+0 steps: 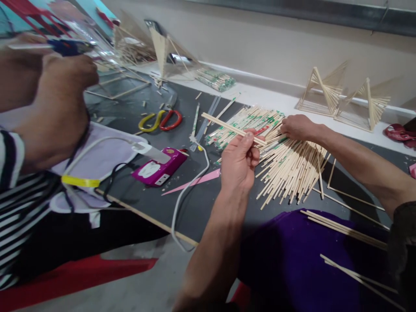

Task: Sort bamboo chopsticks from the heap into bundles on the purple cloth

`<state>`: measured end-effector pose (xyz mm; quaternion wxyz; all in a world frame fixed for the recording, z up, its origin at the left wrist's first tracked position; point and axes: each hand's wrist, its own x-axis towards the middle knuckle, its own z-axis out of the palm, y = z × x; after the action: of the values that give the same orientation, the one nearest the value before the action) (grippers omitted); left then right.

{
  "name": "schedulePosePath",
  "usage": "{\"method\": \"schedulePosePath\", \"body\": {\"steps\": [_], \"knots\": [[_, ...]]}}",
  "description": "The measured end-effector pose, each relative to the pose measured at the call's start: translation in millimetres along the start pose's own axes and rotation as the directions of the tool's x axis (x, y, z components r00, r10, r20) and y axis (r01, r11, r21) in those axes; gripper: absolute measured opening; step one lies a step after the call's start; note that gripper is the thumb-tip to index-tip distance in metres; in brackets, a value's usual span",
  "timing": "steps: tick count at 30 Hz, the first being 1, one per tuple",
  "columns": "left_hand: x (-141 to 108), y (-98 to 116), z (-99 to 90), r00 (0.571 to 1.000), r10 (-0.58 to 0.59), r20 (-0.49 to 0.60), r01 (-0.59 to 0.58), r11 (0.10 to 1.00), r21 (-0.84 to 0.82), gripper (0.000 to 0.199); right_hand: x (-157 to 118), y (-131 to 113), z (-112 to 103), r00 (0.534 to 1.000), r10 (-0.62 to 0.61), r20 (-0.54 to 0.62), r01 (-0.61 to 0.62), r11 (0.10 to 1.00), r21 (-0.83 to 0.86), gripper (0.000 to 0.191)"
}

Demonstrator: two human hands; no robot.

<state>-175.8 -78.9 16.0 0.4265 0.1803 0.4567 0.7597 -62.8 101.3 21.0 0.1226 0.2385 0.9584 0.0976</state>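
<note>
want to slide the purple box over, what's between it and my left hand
Head view: a white cable and a pink strip lie between box and left hand.

dim, flat indoor light, soft shadows on the tabletop, left side motion-blurred, edges seemingly stretched

Power strip on desk, left of loose chopsticks; scissors behind strip. Wrapped chopsticks adjoin loose pile's far-left side. Two stick frames stand behind, right.
</note>
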Motion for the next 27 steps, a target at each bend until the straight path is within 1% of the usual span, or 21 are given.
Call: {"method": "schedulePosePath", "body": {"steps": [3, 5, 6, 8, 10, 12, 13, 15, 18, 19, 21, 23, 25, 27], "knots": [[0.3, -0.1, 1.0, 1.0, -0.014, 0.002, 0.014, 1.0, -0.016, 0.019, -15.5, 4.1, -5.4, 0.998, 0.007, -0.065, -0.004, 0.999, 0.04, 0.025], [0.3, -0.4, 0.9, 1.0, -0.002, 0.014, 0.002, 1.0, -0.015, 0.02, -24.9, 10.6, -7.2, 0.994, 0.046, -0.094, -0.035, 0.993, 0.11, 0.023], [0.4, -0.6, 0.6, 1.0, 0.013, 0.018, -0.013, 1.0, -0.004, 0.021, -29.1, 14.8, -7.6, 0.993, 0.07, -0.092, -0.054, 0.985, 0.164, 0.022], [0.6, -1.1, -0.2, 0.998, 0.056, 0.02, -0.057, 0.998, 0.035, 0.022, -37.1, 24.0, -7.8, 0.996, 0.081, -0.043, -0.063, 0.944, 0.323, 0.02], [1.4, -1.8, -1.2, 0.996, 0.092, 0.018, -0.093, 0.993, 0.072, 0.022, -44.9, 33.0, -6.5, 0.999, 0.029, 0.046, -0.049, 0.847, 0.529, 0.017], [2.5, -2.8, -2.2, 0.994, 0.108, 0.019, -0.109, 0.99, 0.094, 0.02, -53.0, 40.6, -3.0, 0.991, -0.045, 0.124, -0.056, 0.707, 0.705, 0.018], [3.1, -3.3, -2.7, 0.994, 0.11, 0.021, -0.112, 0.989, 0.099, 0.019, -57.1, 43.6, -0.4, 0.987, -0.07, 0.148, -0.07, 0.641, 0.764, 0.021], [4.1, -4.2, -3.2, 0.993, 0.111, 0.028, -0.114, 0.988, 0.104, 0.017, -65.0, 48.6, 6.0, 0.981, -0.088, 0.173, -0.099, 0.542, 0.835, 0.027], [4.1, -4.7, -3.4, 0.993, 0.114, 0.039, -0.117, 0.988, 0.097, 0.014, -73.7, 53.8, 15.2, 0.979, -0.082, 0.189, -0.132, 0.453, 0.882, 0.031], [3.7, -4.5, -3.3, 0.993, 0.114, 0.041, -0.117, 0.989, 0.093, 0.014, -75.1, 54.8, 17.4, 0.978, -0.083, 0.194, -0.138, 0.443, 0.886, 0.032], [2.7, -4.0, -2.9, 0.993, 0.111, 0.04, -0.114, 0.989, 0.091, 0.012, -75.1, 55.3, 19.2, 0.973, -0.099, 0.207, -0.14, 0.458, 0.878, 0.033], [1.7, -3.5, -2.4, 0.994, 0.101, 0.039, -0.105, 0.989, 0.108, 0.011, -72.0, 53.2, 17.0, 0.97, -0.121, 0.21, -0.123, 0.501, 0.857, 0.03], [1.1, -3.5, -1.9, 0.995, 0.096, 0.037, -0.1, 0.986, 0.132, 0.012, -67.2, 49.0, 11.4, 0.971, -0.148, 0.186, -0.077, 0.546, 0.834, 0.029], [0.5, -4.3, -1.5, 0.994, 0.104, 0.043, -0.11, 0.983, 0.147, 0.015, -62.7, 44.3, 3.9, 0.971, -0.181, 0.156, -0.021, 0.586, 0.81, 0.033]]}}
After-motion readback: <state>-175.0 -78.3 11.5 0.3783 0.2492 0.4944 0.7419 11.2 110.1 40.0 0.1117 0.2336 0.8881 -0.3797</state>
